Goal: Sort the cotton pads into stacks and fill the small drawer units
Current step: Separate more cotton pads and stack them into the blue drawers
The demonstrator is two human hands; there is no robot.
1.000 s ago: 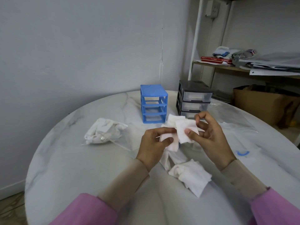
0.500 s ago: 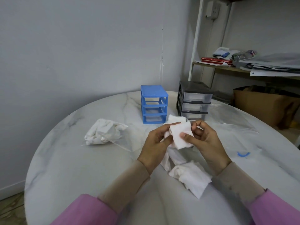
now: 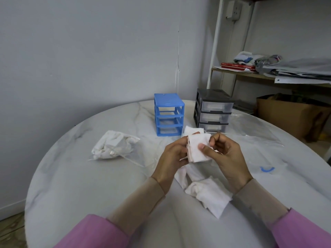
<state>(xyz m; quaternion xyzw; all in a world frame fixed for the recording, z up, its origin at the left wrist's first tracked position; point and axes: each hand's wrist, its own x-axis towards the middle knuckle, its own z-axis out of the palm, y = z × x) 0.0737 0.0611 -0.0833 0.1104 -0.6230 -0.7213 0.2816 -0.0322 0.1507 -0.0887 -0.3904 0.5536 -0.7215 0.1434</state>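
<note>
Head view shows both hands raised over the marble table, gathering a small stack of cotton pads. The left hand curls around the stack's left edge, while the right hand pinches its face with the thumb on top and fingers bent behind. From the hands, the blue drawer unit stands at about eleven o'clock and the black drawer unit at about one o'clock; all their drawers appear closed. More loose pads lie in a heap at six o'clock, just below the wrists, and a clear bag of pads sits at nine o'clock. The main risk, as I judge it, is that the thin pads slide against each other: if the thumb's pinch eases while the edges are squared, the stack could fan out or shed a pad onto the heap below. Since no drawer is open, one hand must let go to pull one, leaving the soft stack held one-handed and prone to sagging.
</note>
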